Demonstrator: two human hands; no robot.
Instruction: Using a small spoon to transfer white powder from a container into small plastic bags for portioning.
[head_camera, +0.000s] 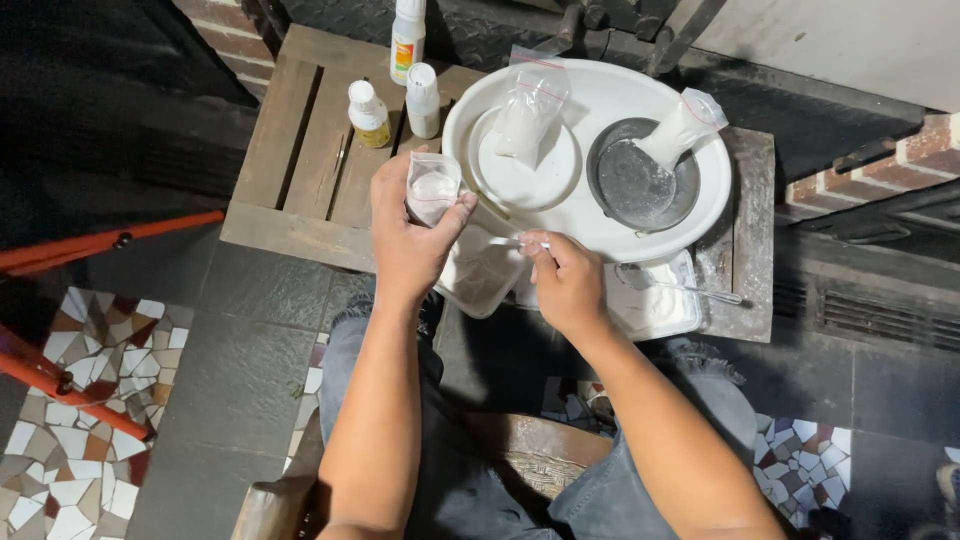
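Your left hand (405, 235) pinches a small clear bag (432, 188) of white powder upright between thumb and fingers, while just to its right your right hand (565, 280) is closed on a thin white spoon (508, 241) whose tip points toward that bag, over the white tray's (600, 215) near rim.

Both forearms reach forward, left hand (408, 235) raised with fingers curled, right hand (566, 280) pinching beside it.

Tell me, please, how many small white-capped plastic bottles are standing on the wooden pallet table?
3: one tall white bottle at the back edge, one yellowish bottle left of it, one white bottle beside the big white tray. None seems hidden.
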